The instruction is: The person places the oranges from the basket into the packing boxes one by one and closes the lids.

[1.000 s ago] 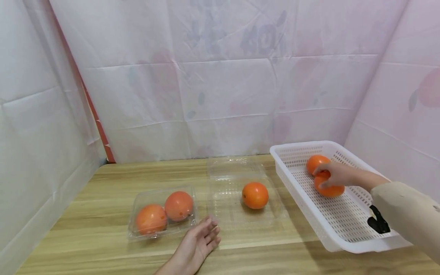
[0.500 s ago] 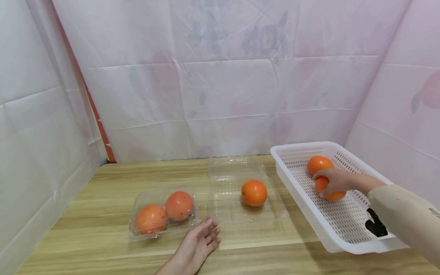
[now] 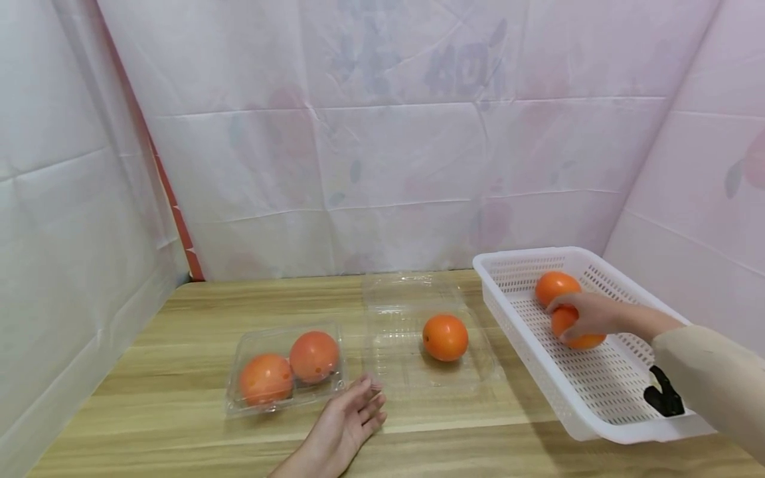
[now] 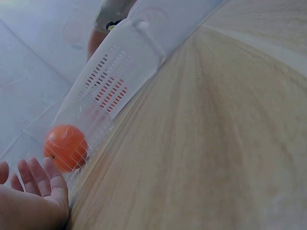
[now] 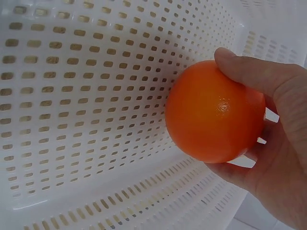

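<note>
Orange fruit (image 5: 211, 114) partly hides behind the right hand (image 3: 590, 312) gripping it, left hand (image 3: 342, 425) relaxed

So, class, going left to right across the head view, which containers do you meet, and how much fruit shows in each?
Closed clear box with two fruits → open clear box with one fruit → white basket with two more fruits.

Right wrist view, 3 o'clock: orange (image 5: 206, 120), smooth skin, glossy. Head view: basket (image 3: 534, 352) at 4 o'clock, smooth plastic, slight sheen. Open box (image 3: 391, 345) at 5, closed box (image 3: 299, 399) at 7, both thin clear plastic, shiny. Bench (image 3: 179, 372) at 6, wood-grain, smooth, satin. Backdrop (image 3: 251, 166) at 12, creased sheeting, cloth or plastic unclear. Sleeve (image 3: 711, 378) at 4, matt cloth.
</note>
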A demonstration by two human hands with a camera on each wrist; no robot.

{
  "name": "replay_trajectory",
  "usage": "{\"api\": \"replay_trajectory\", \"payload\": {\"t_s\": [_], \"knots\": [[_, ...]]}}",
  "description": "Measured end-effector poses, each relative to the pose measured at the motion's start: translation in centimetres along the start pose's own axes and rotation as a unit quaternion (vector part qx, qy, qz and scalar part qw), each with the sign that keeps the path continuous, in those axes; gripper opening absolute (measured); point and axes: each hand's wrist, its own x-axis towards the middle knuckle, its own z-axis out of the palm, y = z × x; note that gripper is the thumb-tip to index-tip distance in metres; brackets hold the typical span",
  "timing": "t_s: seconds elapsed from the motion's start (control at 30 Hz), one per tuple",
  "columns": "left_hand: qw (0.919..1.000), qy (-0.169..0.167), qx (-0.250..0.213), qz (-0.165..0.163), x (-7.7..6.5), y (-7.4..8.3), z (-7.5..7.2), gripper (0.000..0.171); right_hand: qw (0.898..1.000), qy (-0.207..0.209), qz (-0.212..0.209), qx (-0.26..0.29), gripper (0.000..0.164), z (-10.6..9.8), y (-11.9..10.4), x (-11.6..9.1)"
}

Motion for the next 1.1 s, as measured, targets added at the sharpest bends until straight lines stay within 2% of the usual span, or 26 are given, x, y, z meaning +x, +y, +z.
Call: {"api": "replay_trajectory", "payload": {"t_s": [0.3,0.43,0.7,0.9,1.1], "knots": [[1.0,0.002,-0.001,0.0,0.0,0.0,0.0,0.036,1.0,0.011,-0.004,0.017,0.048,-1.2,0.0,-0.7],[1.0,0.002,0.003,-0.001,-0.1,0.0,0.0,0.037,1.0,0.023,0.002,-0.001,0.048,-1.9,-0.3,-1.1],[1.0,0.003,0.008,0.002,0.0,0.2,0.1,0.034,0.998,0.048,-0.012,-0.027,0.051,-3.4,-2.2,-1.8],[1.0,0.0,0.008,0.001,0.0,0.3,0.3,0.024,0.999,0.046,-0.013,-0.024,0.051,-4.0,-3.2,-2.1],[1.0,0.001,0.008,0.0,-0.1,0.3,0.2,0.025,0.999,0.045,-0.025,-0.011,0.05,-4.4,-4.7,-2.6]]}}
